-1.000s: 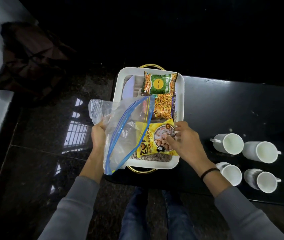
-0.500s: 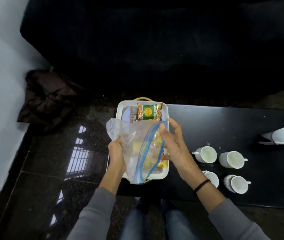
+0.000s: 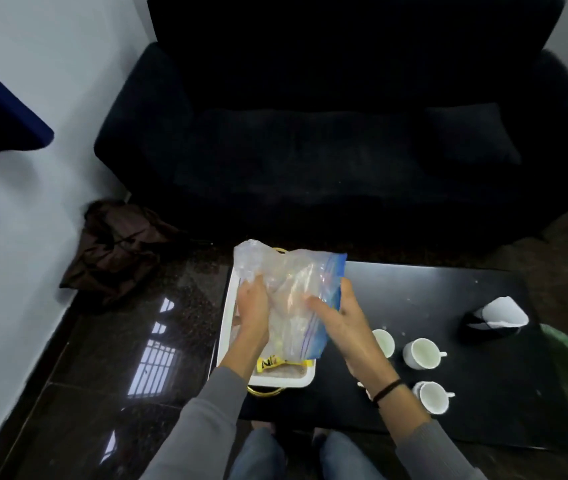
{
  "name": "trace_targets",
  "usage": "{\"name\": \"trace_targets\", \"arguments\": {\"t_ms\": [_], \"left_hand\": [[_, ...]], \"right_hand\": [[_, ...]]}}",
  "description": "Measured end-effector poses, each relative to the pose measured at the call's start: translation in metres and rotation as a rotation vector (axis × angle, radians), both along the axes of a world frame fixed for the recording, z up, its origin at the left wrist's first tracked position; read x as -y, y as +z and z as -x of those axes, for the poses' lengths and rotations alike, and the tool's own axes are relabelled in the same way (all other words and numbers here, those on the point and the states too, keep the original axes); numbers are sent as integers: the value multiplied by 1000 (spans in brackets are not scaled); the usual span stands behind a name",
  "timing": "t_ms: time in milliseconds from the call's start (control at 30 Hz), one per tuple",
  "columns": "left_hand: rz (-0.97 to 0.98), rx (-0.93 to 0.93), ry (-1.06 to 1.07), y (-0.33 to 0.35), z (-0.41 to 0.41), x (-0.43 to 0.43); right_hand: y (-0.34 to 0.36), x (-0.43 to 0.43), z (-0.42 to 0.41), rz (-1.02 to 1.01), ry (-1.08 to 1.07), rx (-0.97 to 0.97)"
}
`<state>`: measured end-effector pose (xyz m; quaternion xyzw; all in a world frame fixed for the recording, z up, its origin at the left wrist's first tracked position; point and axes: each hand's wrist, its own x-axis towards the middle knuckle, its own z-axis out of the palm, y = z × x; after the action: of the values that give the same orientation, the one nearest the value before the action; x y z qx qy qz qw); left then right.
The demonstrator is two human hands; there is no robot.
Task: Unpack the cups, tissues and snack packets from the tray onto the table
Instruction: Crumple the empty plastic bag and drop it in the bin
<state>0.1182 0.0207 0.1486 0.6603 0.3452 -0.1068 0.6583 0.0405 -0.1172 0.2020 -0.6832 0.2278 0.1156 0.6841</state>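
A clear zip bag with a blue seal strip (image 3: 293,289) hangs above the white tray (image 3: 227,327) at the left end of the black table (image 3: 448,299). My left hand (image 3: 253,313) grips the bag's left side and my right hand (image 3: 339,317) holds its right edge. The bag hides most of the tray; only a yellow snack packet (image 3: 270,362) peeks out at the tray's near end. White cups stand on the table to the right: one (image 3: 383,342) partly behind my right wrist, one (image 3: 421,353) beyond it, one (image 3: 433,396) nearer me.
A white folded thing on a dark object (image 3: 497,315) lies at the table's far right. A black sofa (image 3: 327,133) stands behind the table. A brown bag (image 3: 116,247) slumps on the glossy floor by the white wall at the left.
My right hand left the yellow packet in the tray and took hold of the zip bag's right edge. The bag rose over the tray, and my head tilted up toward the sofa.
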Motion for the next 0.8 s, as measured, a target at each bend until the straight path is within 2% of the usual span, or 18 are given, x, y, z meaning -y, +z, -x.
{"name": "trace_targets", "arguments": {"t_ms": [100,200,367,467,600,733,800], "left_hand": [[-27,39,-131,15,12,21],[-52,79,-185,29,20,36],[-46,147,-293,42,34,56],[-53,150,-329,47,39,64],[106,183,-325,61,39,71],[172,171,-322,75,37,72],[218,160,-311,80,37,71]], "right_hand": [[6,11,2,301,59,105],[16,25,4,440,112,186],[26,44,7,532,192,280],[30,53,6,481,239,305],[37,59,3,387,446,260],[36,62,-3,583,684,164],[34,60,-1,643,610,209]]}}
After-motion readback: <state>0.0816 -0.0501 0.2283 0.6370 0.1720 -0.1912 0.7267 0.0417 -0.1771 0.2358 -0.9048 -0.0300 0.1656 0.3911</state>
